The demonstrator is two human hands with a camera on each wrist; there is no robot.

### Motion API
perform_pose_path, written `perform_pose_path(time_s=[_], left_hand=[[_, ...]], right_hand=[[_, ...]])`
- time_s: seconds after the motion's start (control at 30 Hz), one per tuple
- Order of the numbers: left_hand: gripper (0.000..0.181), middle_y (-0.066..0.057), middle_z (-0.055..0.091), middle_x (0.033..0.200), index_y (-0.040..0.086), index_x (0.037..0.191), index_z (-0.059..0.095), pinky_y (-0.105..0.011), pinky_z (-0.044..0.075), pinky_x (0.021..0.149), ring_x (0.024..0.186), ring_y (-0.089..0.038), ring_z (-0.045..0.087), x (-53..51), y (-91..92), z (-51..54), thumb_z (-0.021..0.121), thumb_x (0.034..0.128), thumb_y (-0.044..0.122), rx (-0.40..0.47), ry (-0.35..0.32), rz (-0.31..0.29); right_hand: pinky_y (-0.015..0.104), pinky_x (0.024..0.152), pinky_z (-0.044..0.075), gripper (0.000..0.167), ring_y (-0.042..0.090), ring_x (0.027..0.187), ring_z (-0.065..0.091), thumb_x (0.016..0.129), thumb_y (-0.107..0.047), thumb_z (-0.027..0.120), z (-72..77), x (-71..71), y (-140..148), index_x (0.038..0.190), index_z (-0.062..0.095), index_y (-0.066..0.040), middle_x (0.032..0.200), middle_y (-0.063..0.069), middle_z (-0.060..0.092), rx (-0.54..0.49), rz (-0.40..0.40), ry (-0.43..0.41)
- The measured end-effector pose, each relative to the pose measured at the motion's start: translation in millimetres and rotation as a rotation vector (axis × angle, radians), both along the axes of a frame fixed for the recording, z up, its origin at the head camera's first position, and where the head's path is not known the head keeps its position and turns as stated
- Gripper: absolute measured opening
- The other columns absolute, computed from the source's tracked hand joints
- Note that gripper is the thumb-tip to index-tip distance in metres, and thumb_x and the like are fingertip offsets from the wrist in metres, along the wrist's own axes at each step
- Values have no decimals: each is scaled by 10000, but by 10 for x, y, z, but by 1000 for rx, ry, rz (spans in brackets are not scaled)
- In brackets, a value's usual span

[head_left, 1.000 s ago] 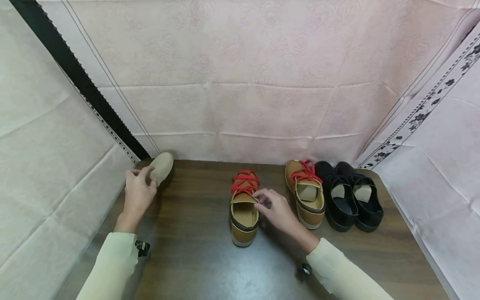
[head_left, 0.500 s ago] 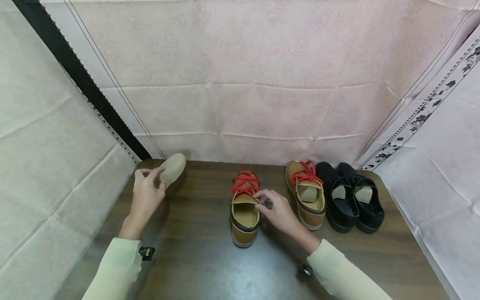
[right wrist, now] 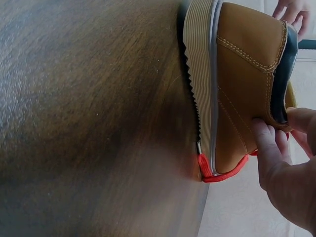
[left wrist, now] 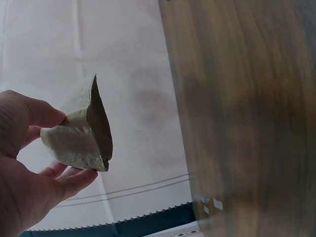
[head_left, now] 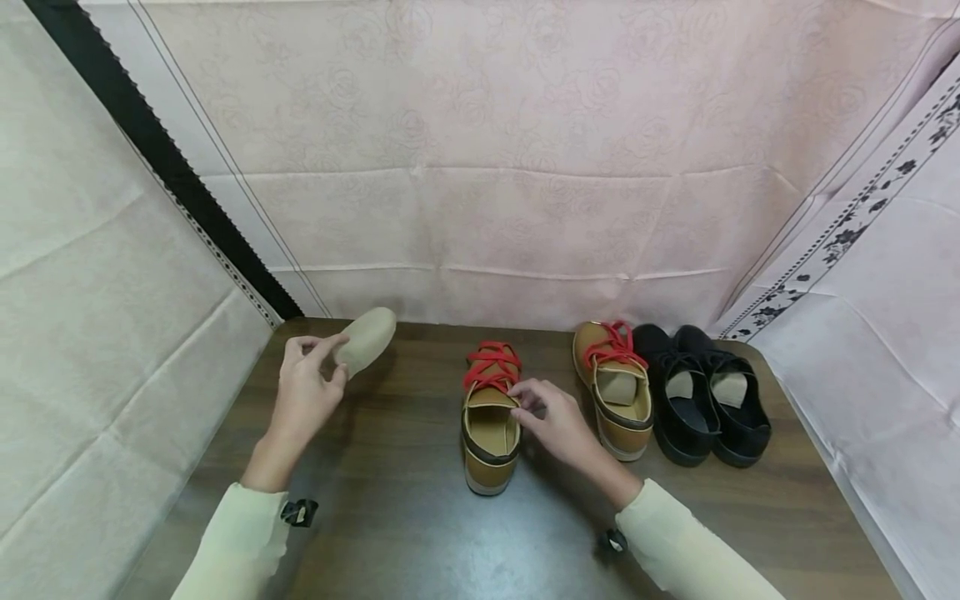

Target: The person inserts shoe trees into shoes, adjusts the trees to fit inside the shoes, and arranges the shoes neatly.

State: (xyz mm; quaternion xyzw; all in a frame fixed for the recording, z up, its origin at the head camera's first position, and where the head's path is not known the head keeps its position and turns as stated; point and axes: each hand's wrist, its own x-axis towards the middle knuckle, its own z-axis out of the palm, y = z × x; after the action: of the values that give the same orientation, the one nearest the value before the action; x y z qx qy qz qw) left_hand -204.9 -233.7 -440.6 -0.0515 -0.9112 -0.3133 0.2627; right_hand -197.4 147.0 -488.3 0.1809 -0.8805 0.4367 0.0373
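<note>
Between thumb and fingers, my left hand pinches a beige shoe insert, held above the table's back left. In the left wrist view the insert is a hollow, toe-shaped shell with its open end partly covered by the fingers. My right hand grips the right collar of a brown shoe with red laces. The right wrist view shows fingers on the outside of that shoe and the thumb over its rim. Its inside, seen from the head view, shows only a pale yellow lining.
At the right stand a second brown shoe with red laces and a pair of black shoes, each with a beige insert inside. Pale cloth walls enclose the back and sides of the wooden table.
My left hand has moved right with the insert, away from the back left corner. The right hand and the shoe it grips have stayed in place.
</note>
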Motion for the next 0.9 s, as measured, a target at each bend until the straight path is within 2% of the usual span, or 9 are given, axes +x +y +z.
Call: perform_pose_path(time_s=[0.27,0.5,0.73,0.9], left_hand=[[392,-287,515,1216,66,1245,724,-450,511,705,982,-358,570,57,76,72,704,871,-49,-12,15,-37],[405,-290,514,1238,74,1246,722,-452,510,718,1024,-371,564,132,168,157,709,862,-53,-16,2,-84],[395,-259,532,1226,92,1237,732,-403,505,688,913,-339,604,214,295,256,722,868,-45,-47,20,-133],[387,-233,543,1205,96,1231,738,-389,504,682,917,-323,609,265,378,306,729,867,-35,-61,24,-167]], right_hand=[[333,844,583,227,118,882,655,921,-123,785,3,-2,-11,1119,713,-208,905,-43,626,1,9,-2],[334,826,589,234,104,870,649,909,-111,795,-10,-13,-32,1108,719,-207,894,-49,628,-8,12,25],[332,826,593,245,98,864,644,896,-99,805,-14,-13,-22,1103,722,-199,890,-48,638,-22,13,52],[330,828,594,247,105,863,647,891,-91,809,-11,-6,5,1098,722,-193,885,-42,646,-30,14,51]])
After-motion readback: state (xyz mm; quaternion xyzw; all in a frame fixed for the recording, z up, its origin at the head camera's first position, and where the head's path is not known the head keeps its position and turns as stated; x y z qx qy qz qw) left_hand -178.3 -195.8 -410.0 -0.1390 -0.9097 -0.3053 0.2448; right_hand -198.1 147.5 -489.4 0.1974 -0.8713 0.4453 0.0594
